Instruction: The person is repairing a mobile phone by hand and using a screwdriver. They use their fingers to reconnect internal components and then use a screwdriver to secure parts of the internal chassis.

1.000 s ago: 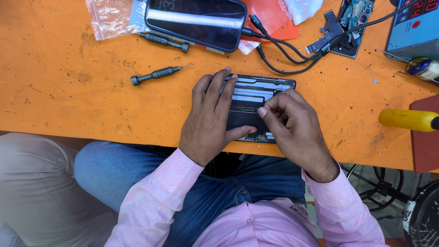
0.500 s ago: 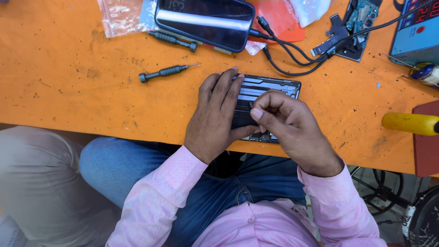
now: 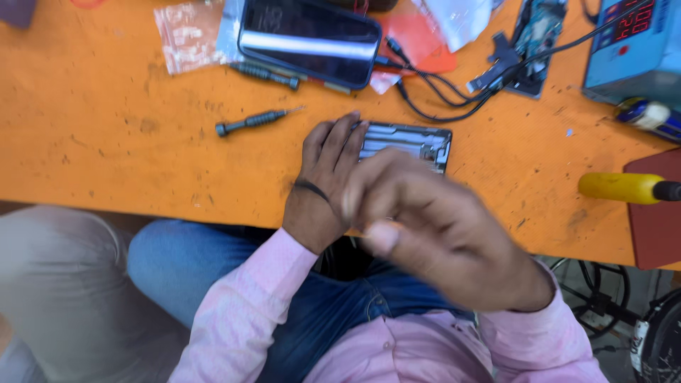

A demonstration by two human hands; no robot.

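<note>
Lifted off the opened phone [image 3: 404, 142] since a moment ago, the right hand [image 3: 433, 234] blurs above the counter [image 3: 106, 142], its grip unreadable. Left hand [image 3: 326, 177] lies flat, fingers spread, on the phone, back cover off, internals exposed; reassembly remains.

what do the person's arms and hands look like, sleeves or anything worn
Both arms wear long pale pink shirt sleeves with buttoned-style cuffs reaching the wrists. The left hand is bare, with a thin dark band across its back near the wrist. The right hand is bare too and blurred; no rings or gloves can be made out.
</note>
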